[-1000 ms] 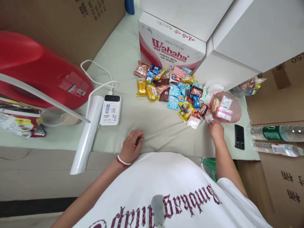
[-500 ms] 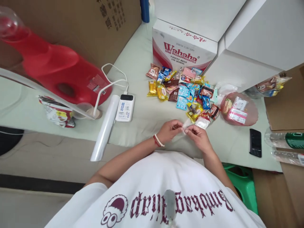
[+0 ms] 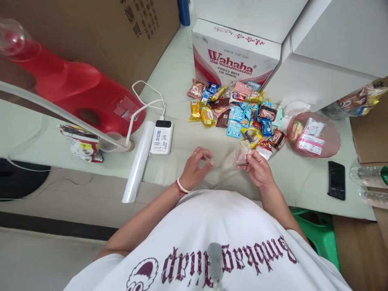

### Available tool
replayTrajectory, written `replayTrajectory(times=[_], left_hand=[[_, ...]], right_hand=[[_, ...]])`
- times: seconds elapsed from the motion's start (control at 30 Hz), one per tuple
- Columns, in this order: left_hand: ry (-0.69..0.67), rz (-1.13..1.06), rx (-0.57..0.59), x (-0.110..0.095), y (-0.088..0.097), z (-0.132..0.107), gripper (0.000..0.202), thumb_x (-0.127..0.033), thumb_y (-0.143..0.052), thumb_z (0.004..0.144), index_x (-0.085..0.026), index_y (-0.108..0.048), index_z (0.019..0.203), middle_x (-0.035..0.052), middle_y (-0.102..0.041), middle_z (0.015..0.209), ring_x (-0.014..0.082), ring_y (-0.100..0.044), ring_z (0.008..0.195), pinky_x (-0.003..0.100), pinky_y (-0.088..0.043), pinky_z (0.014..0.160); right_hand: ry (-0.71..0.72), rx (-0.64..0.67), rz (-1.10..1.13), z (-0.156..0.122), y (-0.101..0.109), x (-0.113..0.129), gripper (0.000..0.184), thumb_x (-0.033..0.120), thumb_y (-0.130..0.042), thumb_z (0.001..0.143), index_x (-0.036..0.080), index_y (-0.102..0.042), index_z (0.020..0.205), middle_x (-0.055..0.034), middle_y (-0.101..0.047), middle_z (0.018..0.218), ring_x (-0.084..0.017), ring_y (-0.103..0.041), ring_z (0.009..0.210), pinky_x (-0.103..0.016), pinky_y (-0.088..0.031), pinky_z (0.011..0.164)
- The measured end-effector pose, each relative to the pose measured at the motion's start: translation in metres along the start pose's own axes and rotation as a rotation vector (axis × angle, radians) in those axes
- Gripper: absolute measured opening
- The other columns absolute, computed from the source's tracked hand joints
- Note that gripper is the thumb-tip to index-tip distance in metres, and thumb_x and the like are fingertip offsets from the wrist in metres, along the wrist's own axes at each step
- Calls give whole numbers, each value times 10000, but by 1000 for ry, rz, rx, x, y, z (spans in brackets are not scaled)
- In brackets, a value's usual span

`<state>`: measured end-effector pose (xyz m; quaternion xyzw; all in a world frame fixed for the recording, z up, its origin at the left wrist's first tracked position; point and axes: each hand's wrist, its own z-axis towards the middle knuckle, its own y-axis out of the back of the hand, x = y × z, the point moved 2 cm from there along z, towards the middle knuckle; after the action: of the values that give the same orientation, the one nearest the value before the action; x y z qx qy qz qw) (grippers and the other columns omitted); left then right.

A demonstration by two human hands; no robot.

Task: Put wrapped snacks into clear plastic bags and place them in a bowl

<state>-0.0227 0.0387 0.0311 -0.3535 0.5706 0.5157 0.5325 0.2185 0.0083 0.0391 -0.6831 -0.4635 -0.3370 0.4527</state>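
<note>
Between the thumb and fingers of my right hand is a small clear plastic bag; what it contains, if anything, is too blurred to make out. My left hand hovers to the left of the bag, apart from it, with thumb and fingers parted and nothing between them. Just beyond my right hand lies a loose heap of wrapped snacks, in yellow, blue, brown and red packets. To the right of the heap, a pink translucent bowl holds a few packets.
A Wahaba-style water carton printed Wahaha stands behind the snacks. On the left are a power bank with a white cable, a clear roll and a large red jug. A phone and plastic bottles lie at right.
My left hand has let go of the plastic bag and moved left, its fingers parting. The bag stays in my right hand and shows more of itself. The view has shifted slightly.
</note>
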Motion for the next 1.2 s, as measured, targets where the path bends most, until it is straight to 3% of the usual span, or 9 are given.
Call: replayTrajectory(times=[0.1, 0.2, 0.3, 0.5, 0.77, 0.87, 0.97, 1.1, 1.2], left_hand=[[-192, 32, 157, -17, -21, 11, 592, -578, -822, 740, -220, -657, 1182, 158, -630, 1323, 304, -561, 1238, 469, -448, 1074], [-112, -50, 234, -14, -32, 19, 387, -534, -749, 837, -215, -704, 1050, 114, -712, 1114, 265, -647, 1058, 435, -500, 980], [53, -173, 170, 1, -23, 18, 345, -531, -736, 849, -194, -673, 820, 32, -668, 804, 180, -624, 784, 334, -515, 789], [179, -254, -42, 19, 13, -2, 339, -497, -774, 836, -193, -625, 807, 2, -613, 765, 135, -563, 726, 273, -484, 710], [26, -174, 78, 1, -19, 13, 662, -520, -835, 745, -243, -601, 1299, 137, -532, 1381, 245, -602, 1185, 340, -564, 867], [74, -234, 167, 2, -32, 26, 407, -516, -803, 774, -194, -723, 1009, 78, -675, 1039, 177, -642, 869, 277, -522, 690], [202, -358, 9, 13, -27, 26, 392, -562, -777, 779, -181, -688, 796, -10, -608, 689, 116, -542, 620, 248, -455, 580], [305, -411, -226, 24, -5, 9, 404, -553, -803, 732, -189, -633, 770, -36, -585, 619, 101, -503, 562, 231, -413, 552], [389, -269, -162, 26, 10, -10, 371, -522, -753, 777, -193, -590, 724, -52, -531, 575, 96, -448, 546, 229, -367, 557]], right_hand=[[0, 67, -12, 3, -14, 8, 354, 536, -849, 759, 263, -632, 823, 0, -689, 845, -186, -667, 766, -362, -612, 703], [67, 62, -25, 5, -17, 20, 356, 540, -843, 764, 258, -632, 814, 2, -684, 820, -184, -664, 751, -357, -615, 695], [138, -16, 10, 8, -7, 31, 350, 513, -852, 754, 256, -622, 811, 21, -676, 804, -161, -649, 729, -327, -618, 682], [145, -140, 129, 11, 17, 33, 325, 442, -872, 722, 256, -661, 887, 33, -679, 821, -133, -655, 715, -269, -607, 634], [42, 78, 62, 12, -14, 22, 286, 452, -850, 749, 238, -702, 868, -15, -711, 838, -167, -667, 729, -330, -618, 666], [37, 135, 25, 11, -20, 26, 299, 467, -856, 746, 223, -712, 843, -27, -709, 808, -173, -664, 697, -337, -622, 657], [110, 70, 54, 12, -8, 33, 264, 421, -854, 754, 228, -713, 868, -9, -712, 806, -159, -672, 689, -309, -629, 655], [154, -28, 153, 12, 14, 36, 246, 329, -838, 759, 239, -722, 956, 9, -748, 885, -149, -704, 726, -283, -645, 643], [131, -33, 201, 13, 17, 31, 247, 285, -833, 751, 235, -716, 963, 19, -752, 870, -134, -707, 690, -257, -645, 601]])
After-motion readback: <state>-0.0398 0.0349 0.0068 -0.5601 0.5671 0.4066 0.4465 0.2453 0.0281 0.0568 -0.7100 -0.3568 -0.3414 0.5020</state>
